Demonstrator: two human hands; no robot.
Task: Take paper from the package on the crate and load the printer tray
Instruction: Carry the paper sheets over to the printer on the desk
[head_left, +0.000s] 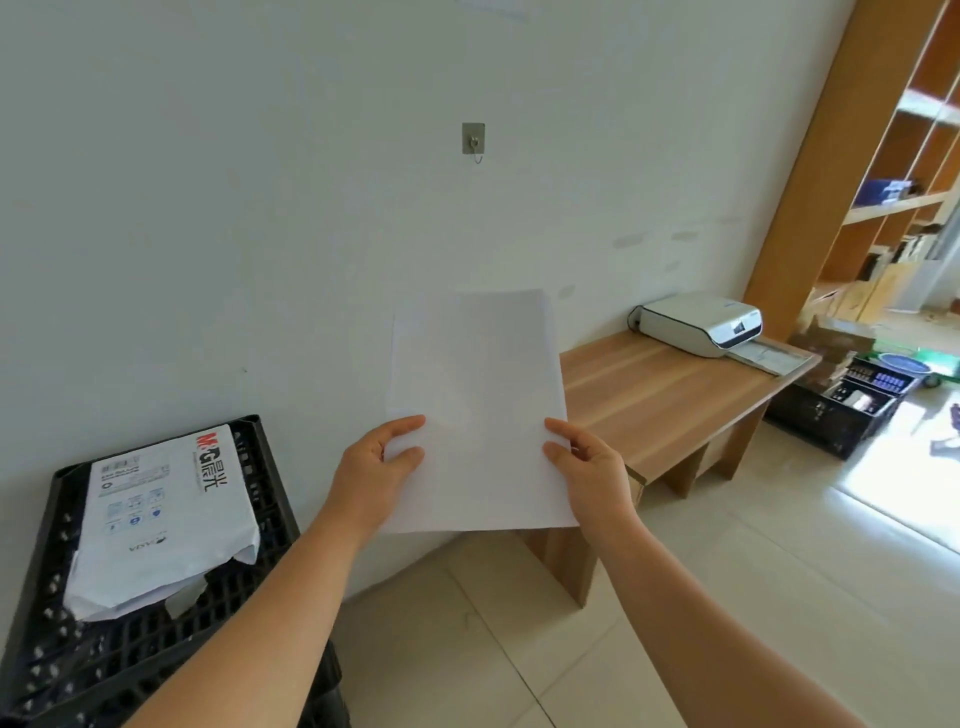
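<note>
I hold a thin stack of white paper (475, 410) upright in front of me, at chest height. My left hand (371, 475) grips its lower left edge and my right hand (589, 475) grips its lower right edge. The opened white paper package (161, 519) lies on the black plastic crate (270, 499) at the lower left. The white printer (698, 322) sits at the far end of a low wooden table (660, 400), with its tray (769, 356) sticking out toward the right.
A white wall with a metal hook (473, 139) is straight ahead. A wooden bookshelf (893, 171) stands at the right. A black crate of goods (852, 405) sits on the tiled floor (727, 571) beyond the table.
</note>
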